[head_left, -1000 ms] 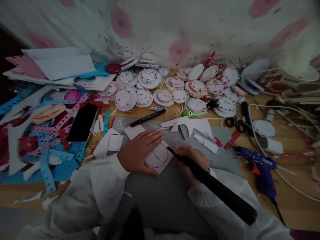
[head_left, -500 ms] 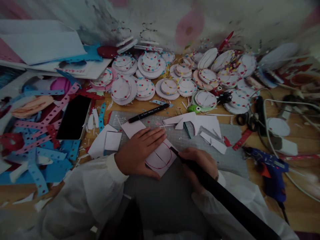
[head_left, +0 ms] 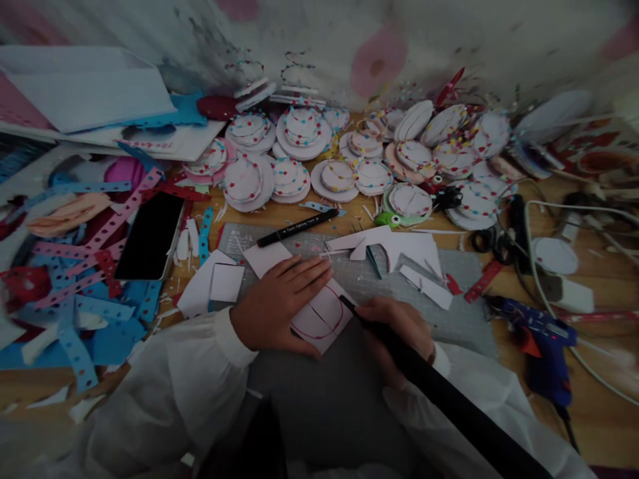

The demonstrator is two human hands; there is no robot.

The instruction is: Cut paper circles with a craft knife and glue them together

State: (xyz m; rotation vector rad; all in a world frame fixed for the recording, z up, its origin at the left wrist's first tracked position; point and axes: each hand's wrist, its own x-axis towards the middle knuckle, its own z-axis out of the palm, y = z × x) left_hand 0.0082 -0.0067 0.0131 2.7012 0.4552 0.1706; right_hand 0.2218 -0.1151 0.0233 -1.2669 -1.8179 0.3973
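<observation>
White square card [head_left: 324, 327], smooth, centre of frame; one pink circle drawn on it, partly hidden under the left hand [head_left: 282, 306], which lies flat, gripping nothing. Right hand [head_left: 399, 327] closed round one long matte-black tool [head_left: 444, 389], tip at the circle's right edge, butt cut off at bottom. Grey cutting mat [head_left: 472, 319] beneath. One capped marker [head_left: 298, 227] above; one blue glue gun [head_left: 546, 346], lower right. Tiered, beaded paper discs [head_left: 302, 128], upper centre, overlap too much to count.

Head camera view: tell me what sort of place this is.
Probably a small handicraft workspace: a gray cutting mat lies under the work, with a blue glue gun to the right and decorated white discs behind.
</observation>
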